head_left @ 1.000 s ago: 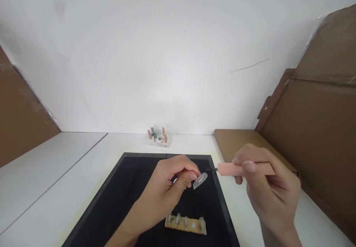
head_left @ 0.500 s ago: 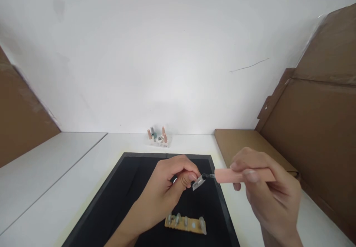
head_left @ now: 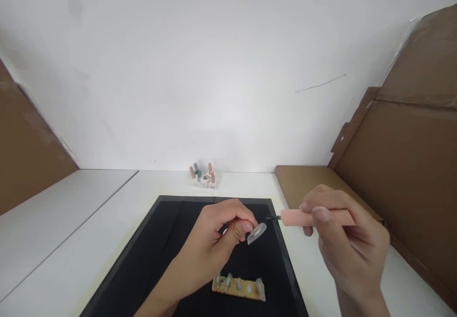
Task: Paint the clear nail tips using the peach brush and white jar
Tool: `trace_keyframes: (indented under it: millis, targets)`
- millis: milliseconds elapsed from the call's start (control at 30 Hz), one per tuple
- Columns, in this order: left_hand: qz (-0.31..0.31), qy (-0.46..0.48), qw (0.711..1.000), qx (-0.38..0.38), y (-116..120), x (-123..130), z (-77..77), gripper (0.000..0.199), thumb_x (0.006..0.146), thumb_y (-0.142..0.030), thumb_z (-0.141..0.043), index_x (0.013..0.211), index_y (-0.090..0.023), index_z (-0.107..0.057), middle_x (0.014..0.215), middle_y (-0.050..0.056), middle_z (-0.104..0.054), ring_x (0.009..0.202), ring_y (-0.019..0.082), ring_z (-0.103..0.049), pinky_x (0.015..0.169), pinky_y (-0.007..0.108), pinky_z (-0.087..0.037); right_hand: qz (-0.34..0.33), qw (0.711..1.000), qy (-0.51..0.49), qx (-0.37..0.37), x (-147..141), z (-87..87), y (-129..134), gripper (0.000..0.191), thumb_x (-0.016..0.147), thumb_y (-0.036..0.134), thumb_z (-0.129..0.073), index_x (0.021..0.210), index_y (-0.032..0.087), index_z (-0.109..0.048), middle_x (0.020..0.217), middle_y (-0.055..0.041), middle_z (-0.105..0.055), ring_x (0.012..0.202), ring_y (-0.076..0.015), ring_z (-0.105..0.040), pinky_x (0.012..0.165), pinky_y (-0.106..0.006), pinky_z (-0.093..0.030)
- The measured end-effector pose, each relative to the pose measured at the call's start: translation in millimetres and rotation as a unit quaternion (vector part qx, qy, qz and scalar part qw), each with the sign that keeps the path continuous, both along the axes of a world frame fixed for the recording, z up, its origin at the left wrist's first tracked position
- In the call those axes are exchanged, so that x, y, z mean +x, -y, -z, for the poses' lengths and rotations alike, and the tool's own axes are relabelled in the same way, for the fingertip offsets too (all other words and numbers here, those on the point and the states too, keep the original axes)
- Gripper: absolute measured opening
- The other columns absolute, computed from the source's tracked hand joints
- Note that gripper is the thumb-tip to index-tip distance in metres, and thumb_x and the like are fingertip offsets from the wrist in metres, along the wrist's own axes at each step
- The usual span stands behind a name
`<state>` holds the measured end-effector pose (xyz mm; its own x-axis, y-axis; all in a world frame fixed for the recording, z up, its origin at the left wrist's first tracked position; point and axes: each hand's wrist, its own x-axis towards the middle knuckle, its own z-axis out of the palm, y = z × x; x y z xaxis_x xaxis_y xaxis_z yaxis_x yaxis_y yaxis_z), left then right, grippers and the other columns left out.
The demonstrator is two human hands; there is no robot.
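My left hand [head_left: 223,236], over the black mat, pinches the near end of a clear false nail tip [head_left: 257,233]. The tip points up and to the right from the fingers. In my right hand [head_left: 342,241] is a nail polish brush by its pink cap handle [head_left: 298,217]. Its dark bristles [head_left: 273,218] point left, a small gap away from the nail tip. Below my left hand a yellowish strip [head_left: 233,286] lies on the mat, with several clear nail tips standing on it and a bare whitish spot near its right end.
A clear holder [head_left: 202,183] with several small polish bottles stands at the back against the white wall. The black mat [head_left: 171,226] covers the middle of the white table [head_left: 107,212]. A flat cardboard piece [head_left: 300,183] lies at right; cardboard walls [head_left: 414,164] rise on both sides.
The brush has moved right and slightly up, off the nail tip it was touching. My left hand has kept its place and its grip on the tip.
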<state>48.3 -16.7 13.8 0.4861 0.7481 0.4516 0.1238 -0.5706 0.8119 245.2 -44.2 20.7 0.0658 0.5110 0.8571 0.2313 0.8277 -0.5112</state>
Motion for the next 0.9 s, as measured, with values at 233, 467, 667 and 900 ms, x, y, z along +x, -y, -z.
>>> trace_keyframes:
  millis: [233, 467, 667, 900]
  targets:
    - [0.002, 0.002, 1.0, 0.008, -0.1, 0.7, -0.3, 0.022, 0.096, -0.021, -0.05, 0.077, -0.018, -0.062, 0.069, -0.002, -0.057, 0.062, 0.01, -0.05, 0.058, 0.022, -0.038, -0.021, 0.999, 0.027, 0.007, 0.7, -0.5, -1.8, 0.015, 0.093, 0.013, -0.053, 0.083, 0.019, -0.063, 0.066, 0.0004, -0.06, 0.055, -0.011, -0.05, 0.046, -0.025, -0.039]
    - [-0.005, -0.006, 1.0, 0.019, -2.7, 3.6, -1.0, 0.022, 0.095, -0.02, -0.05, 0.077, -0.018, -0.062, 0.07, -0.002, -0.057, 0.063, 0.01, -0.051, 0.059, 0.022, -0.038, -0.06, 0.998, -0.003, -0.013, -1.3, -1.1, 1.7, 0.017, 0.096, 0.027, -0.052, 0.085, 0.021, -0.063, 0.067, 0.0, -0.061, 0.055, -0.0118, -0.05, 0.044, -0.025, -0.037]
    - [-0.012, -0.021, 0.999, 0.026, -1.1, 6.6, -1.3, 0.022, 0.096, -0.02, -0.049, 0.078, -0.018, -0.062, 0.071, -0.002, -0.058, 0.064, 0.011, -0.051, 0.059, 0.022, -0.038, -0.055, 0.997, 0.047, -0.027, -0.9, -2.9, -0.3, 0.015, 0.095, 0.02, -0.053, 0.083, 0.021, -0.062, 0.068, 0.0025, -0.059, 0.055, -0.0083, -0.049, 0.048, -0.022, -0.039]
    - [-0.014, -0.024, 0.999, 0.023, -0.5, 4.9, 2.7, 0.022, 0.096, -0.02, -0.049, 0.078, -0.018, -0.061, 0.072, -0.001, -0.059, 0.065, 0.011, -0.052, 0.061, 0.022, -0.039, 0.004, 0.999, 0.009, -0.031, 2.2, 1.2, -3.3, 0.017, 0.095, 0.017, -0.053, 0.082, 0.021, -0.062, 0.064, 0.0037, -0.056, 0.056, -0.0088, -0.048, 0.05, -0.024, -0.038]
